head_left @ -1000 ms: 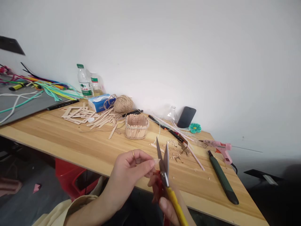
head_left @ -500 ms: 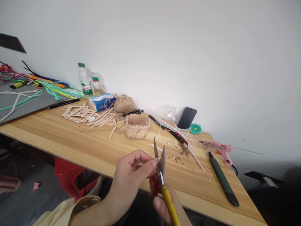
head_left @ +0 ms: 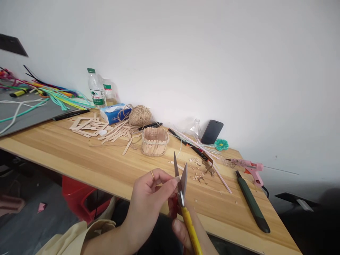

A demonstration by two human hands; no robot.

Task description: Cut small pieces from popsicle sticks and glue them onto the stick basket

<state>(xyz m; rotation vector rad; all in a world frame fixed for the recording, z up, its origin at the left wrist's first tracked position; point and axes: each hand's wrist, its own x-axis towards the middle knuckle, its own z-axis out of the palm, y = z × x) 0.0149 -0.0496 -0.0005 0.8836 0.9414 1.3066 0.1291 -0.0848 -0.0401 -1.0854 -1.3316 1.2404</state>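
Note:
My left hand [head_left: 148, 198] is closed in a pinch on a small piece I cannot make out, held right between the blades of the scissors [head_left: 182, 193]. My right hand [head_left: 186, 233] grips the scissors' yellow and red handles at the bottom edge of the view; only part of it shows. The blades point up and stand slightly apart. Both hands hover over the near edge of the wooden table [head_left: 79, 159]. Small wood offcuts [head_left: 198, 171] lie just beyond the blades.
A little basket of craft sticks [head_left: 154, 141] stands mid-table, with loose sticks [head_left: 106, 129], a twine ball [head_left: 140, 115], a tissue pack [head_left: 113, 113] and two bottles [head_left: 96, 88] behind. To the right lie a phone [head_left: 211, 131], a pink glue gun [head_left: 248, 166] and a green-handled knife [head_left: 252, 202].
The scissor blades have closed from a wider gape and shifted slightly left toward my left fingertips. The hands otherwise stay in place.

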